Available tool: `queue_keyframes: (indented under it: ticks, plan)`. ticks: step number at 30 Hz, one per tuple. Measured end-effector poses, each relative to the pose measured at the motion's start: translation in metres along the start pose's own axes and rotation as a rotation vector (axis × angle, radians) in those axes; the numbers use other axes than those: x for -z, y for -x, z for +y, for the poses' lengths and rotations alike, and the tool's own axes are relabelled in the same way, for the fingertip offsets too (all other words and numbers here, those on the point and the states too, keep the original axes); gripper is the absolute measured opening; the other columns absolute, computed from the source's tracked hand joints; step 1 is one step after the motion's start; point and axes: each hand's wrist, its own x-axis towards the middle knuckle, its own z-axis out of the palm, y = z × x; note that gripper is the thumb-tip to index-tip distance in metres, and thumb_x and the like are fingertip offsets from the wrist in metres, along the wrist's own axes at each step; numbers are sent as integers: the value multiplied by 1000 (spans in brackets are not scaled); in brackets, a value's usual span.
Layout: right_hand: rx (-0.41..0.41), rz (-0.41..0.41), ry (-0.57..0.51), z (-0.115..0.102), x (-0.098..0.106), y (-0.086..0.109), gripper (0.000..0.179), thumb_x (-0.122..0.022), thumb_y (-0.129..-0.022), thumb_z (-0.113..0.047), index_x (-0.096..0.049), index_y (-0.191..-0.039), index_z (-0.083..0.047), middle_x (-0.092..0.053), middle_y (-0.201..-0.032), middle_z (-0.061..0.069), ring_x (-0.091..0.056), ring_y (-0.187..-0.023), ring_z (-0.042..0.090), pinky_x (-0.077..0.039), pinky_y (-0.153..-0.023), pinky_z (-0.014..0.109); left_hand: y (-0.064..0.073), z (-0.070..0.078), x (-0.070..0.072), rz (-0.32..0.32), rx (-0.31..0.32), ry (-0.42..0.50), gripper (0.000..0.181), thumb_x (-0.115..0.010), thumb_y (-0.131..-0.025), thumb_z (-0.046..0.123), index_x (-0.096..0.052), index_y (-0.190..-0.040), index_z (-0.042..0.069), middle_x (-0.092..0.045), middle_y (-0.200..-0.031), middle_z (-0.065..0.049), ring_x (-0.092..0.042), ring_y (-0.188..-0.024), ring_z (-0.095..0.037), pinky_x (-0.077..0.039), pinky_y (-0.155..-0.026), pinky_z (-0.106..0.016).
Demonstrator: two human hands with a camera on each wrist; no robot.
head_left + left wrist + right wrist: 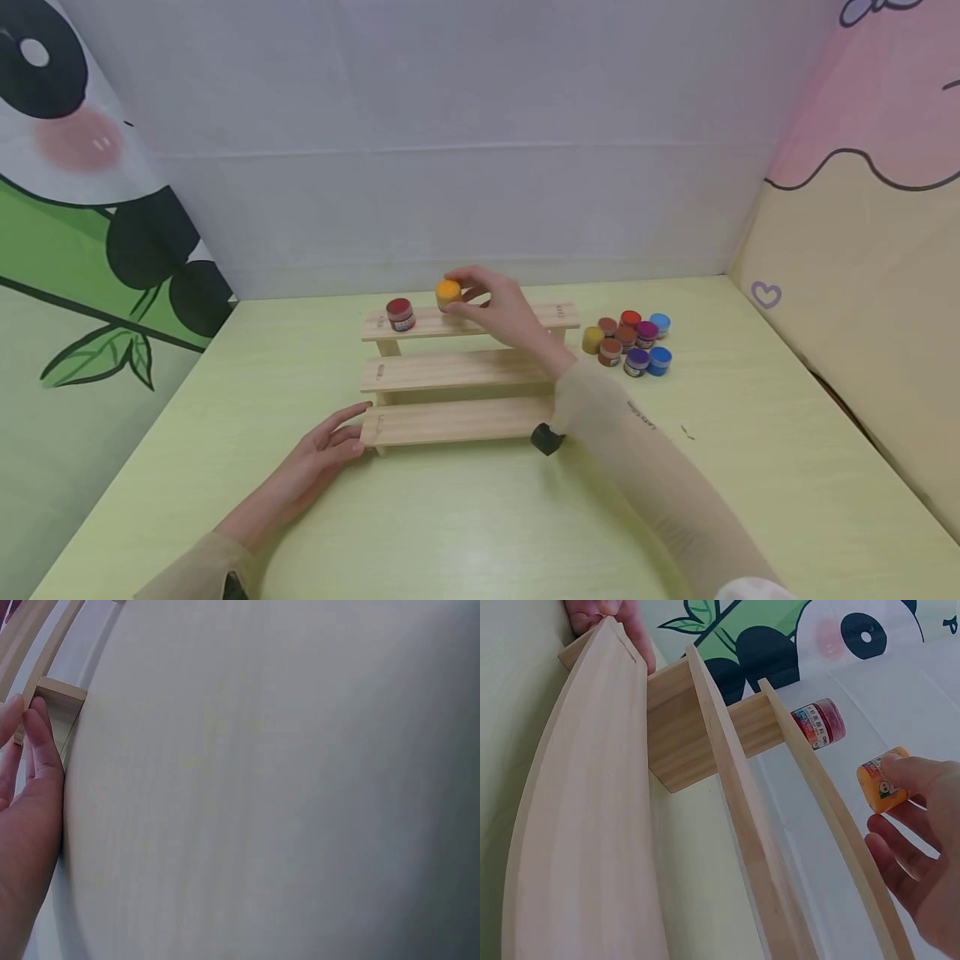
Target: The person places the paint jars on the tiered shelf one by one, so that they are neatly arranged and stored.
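Observation:
A three-step wooden rack (450,423) stands on the table. My left hand (322,454) grips the left end of its lowest board; in the left wrist view the thumb and fingers (45,742) lie about the board's end. Over the top board, my right hand (501,307) pinches a small orange-yellow paint jar (447,293) between thumb and fingers. The right wrist view shows that jar (883,780) tilted, its label partly covered by a finger. A dark red paint jar (401,315) stands on the top board's left end, to the left of the held jar.
Right of the rack, several small paint jars stand in a cluster, among them a yellow jar (592,340), a red-lidded jar (630,320) and a blue jar (659,361). A pale wall sheet (480,208) rises behind the table, with printed cartoon panels at both sides.

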Motion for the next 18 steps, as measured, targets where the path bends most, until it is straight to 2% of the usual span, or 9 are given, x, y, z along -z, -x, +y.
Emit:
queue_keyframes:
  ticks: [5, 14, 18]
  plan:
    - [-27, -14, -15, 1, -2, 1, 42, -72, -91, -21, -61, -131, -16, -67, -125, 2, -67, -103, 19, -56, -87, 31, 0, 0, 0, 13, 13, -1, 65, -58, -100, 23, -25, -156, 20, -59, -132, 6, -58, -118, 0, -44, -96, -13]
    - [-47, -27, -67, 3, -7, 5, 41, -72, -90, -23, -63, -130, -19, -68, -121, 1, -68, -100, 19, -56, -78, 28, 1, 1, -1, 2, 0, -6, 67, -57, -100, 22, -22, -157, 17, -59, -131, 6, -58, -117, -1, -45, -96, -13]
    - [-63, -20, -66, 3, -8, 5, 40, -73, -90, -23, -63, -129, -20, -68, -119, 0, -68, -97, 17, -55, -79, 28, 0, 1, -1, 3, -3, -8, 66, -57, -100, 22, -23, -157, 17, -59, -130, 6, -58, -117, -1, -45, -96, -13]
